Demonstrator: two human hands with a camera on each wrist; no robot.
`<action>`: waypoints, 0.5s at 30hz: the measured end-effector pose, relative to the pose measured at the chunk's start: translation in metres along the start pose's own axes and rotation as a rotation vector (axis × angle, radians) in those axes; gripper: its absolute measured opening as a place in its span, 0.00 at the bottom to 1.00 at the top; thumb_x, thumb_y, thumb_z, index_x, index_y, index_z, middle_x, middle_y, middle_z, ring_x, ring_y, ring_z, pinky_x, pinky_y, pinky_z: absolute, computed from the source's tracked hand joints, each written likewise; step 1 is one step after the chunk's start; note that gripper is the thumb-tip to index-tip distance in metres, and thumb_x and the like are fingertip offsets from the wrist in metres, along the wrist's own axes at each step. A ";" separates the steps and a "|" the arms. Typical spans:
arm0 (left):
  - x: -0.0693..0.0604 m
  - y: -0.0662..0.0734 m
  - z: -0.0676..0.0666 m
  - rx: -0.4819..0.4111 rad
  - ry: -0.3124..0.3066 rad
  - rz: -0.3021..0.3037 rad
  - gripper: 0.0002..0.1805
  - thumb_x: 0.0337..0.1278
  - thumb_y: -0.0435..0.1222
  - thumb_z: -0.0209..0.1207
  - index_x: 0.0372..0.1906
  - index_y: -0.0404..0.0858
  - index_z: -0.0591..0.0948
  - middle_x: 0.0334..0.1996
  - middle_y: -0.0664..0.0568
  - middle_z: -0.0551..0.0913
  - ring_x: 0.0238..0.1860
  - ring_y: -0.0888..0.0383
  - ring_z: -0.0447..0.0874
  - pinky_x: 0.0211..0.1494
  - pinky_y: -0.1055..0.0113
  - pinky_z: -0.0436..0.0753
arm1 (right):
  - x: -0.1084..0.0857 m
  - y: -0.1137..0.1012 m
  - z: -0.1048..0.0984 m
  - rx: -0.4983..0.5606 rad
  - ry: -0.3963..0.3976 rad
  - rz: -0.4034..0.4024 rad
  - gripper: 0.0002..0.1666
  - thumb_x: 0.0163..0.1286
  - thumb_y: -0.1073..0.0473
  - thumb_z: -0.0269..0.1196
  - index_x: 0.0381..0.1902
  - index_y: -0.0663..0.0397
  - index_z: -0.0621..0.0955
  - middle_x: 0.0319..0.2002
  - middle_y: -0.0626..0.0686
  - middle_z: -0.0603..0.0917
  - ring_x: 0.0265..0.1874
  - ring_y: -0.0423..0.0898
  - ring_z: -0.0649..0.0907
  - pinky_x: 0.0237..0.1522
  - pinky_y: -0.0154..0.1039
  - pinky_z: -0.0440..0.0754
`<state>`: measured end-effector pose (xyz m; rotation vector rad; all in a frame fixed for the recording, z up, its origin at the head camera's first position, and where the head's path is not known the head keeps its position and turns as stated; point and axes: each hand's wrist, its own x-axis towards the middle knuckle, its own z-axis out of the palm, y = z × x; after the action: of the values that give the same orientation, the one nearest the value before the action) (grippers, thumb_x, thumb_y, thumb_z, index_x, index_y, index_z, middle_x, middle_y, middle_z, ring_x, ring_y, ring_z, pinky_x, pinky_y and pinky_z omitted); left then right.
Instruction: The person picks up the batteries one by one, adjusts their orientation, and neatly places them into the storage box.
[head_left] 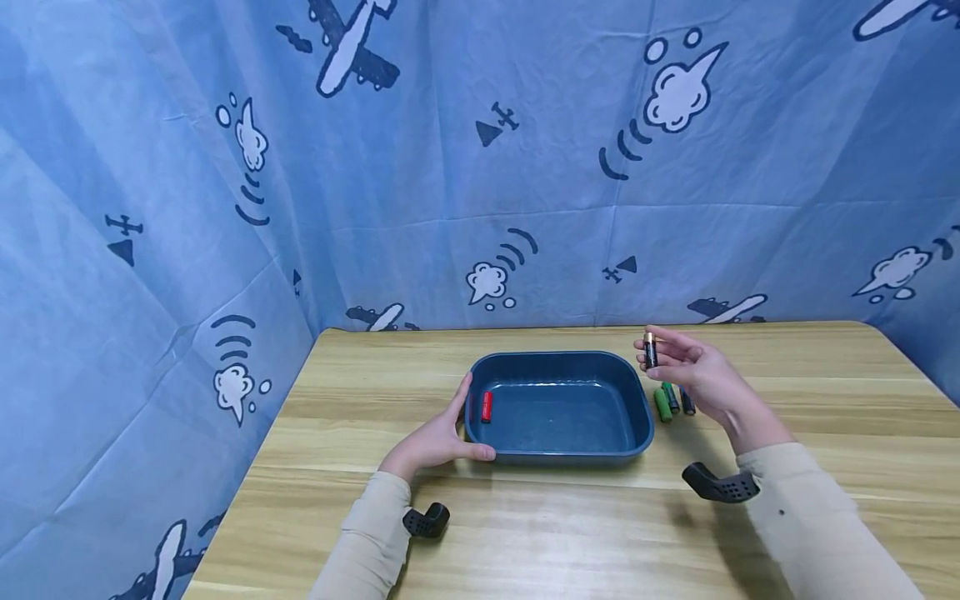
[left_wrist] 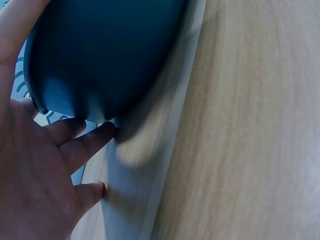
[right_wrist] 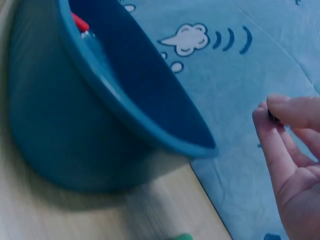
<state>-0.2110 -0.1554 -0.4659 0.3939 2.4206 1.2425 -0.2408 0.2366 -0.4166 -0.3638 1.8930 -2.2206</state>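
Note:
My right hand (head_left: 686,367) pinches a black battery with a copper-coloured end (head_left: 650,350) between thumb and fingers, raised beside the right end of a dark blue plastic basin (head_left: 558,457). In the right wrist view only a dark bit of that battery (right_wrist: 272,117) shows between the fingertips. A red battery (head_left: 487,407) lies inside the basin near its left wall. My left hand (head_left: 438,442) rests against the basin's left end, thumb along the front and fingers spread along the side. The left wrist view shows its fingertips touching the outer wall.
Below the right hand, just right of the basin, lie a green battery (head_left: 663,405), a dark battery with a green end (head_left: 671,398) and a dark blue one (head_left: 687,402), partly covered. The wooden table (head_left: 555,533) backs onto a blue patterned curtain (head_left: 450,167).

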 end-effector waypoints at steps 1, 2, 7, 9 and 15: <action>0.000 0.000 0.000 0.000 0.001 -0.001 0.63 0.38 0.55 0.69 0.69 0.68 0.33 0.72 0.47 0.48 0.68 0.42 0.53 0.63 0.44 0.61 | 0.001 0.000 0.002 -0.005 0.007 0.010 0.43 0.57 0.80 0.58 0.69 0.64 0.57 0.47 0.44 0.82 0.46 0.40 0.81 0.45 0.31 0.78; -0.001 0.000 0.000 0.001 0.001 -0.002 0.63 0.38 0.55 0.69 0.69 0.68 0.33 0.72 0.47 0.48 0.68 0.42 0.53 0.63 0.44 0.61 | 0.002 0.000 0.004 -0.003 0.007 0.020 0.42 0.57 0.81 0.57 0.69 0.64 0.57 0.47 0.44 0.82 0.46 0.40 0.81 0.45 0.30 0.78; -0.001 0.001 0.000 -0.002 0.004 -0.001 0.63 0.39 0.55 0.69 0.70 0.68 0.33 0.72 0.47 0.48 0.68 0.43 0.53 0.63 0.44 0.61 | 0.007 -0.001 0.013 0.034 -0.020 0.050 0.35 0.56 0.82 0.57 0.61 0.58 0.66 0.46 0.45 0.83 0.46 0.43 0.82 0.45 0.33 0.78; -0.002 0.001 0.001 -0.003 0.005 -0.001 0.63 0.39 0.54 0.69 0.70 0.68 0.33 0.72 0.47 0.48 0.68 0.43 0.53 0.63 0.44 0.61 | 0.008 -0.002 0.017 0.032 -0.025 0.069 0.35 0.55 0.81 0.59 0.59 0.57 0.67 0.46 0.46 0.83 0.46 0.44 0.82 0.45 0.34 0.79; -0.002 0.001 0.001 0.003 0.006 0.000 0.62 0.39 0.54 0.69 0.70 0.68 0.34 0.72 0.48 0.48 0.68 0.43 0.53 0.64 0.45 0.60 | 0.014 -0.005 0.030 -0.085 -0.017 0.115 0.41 0.55 0.77 0.62 0.66 0.61 0.62 0.47 0.45 0.81 0.46 0.42 0.81 0.46 0.33 0.78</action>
<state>-0.2083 -0.1547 -0.4647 0.3917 2.4277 1.2414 -0.2444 0.2052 -0.4067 -0.2788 1.9522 -2.0618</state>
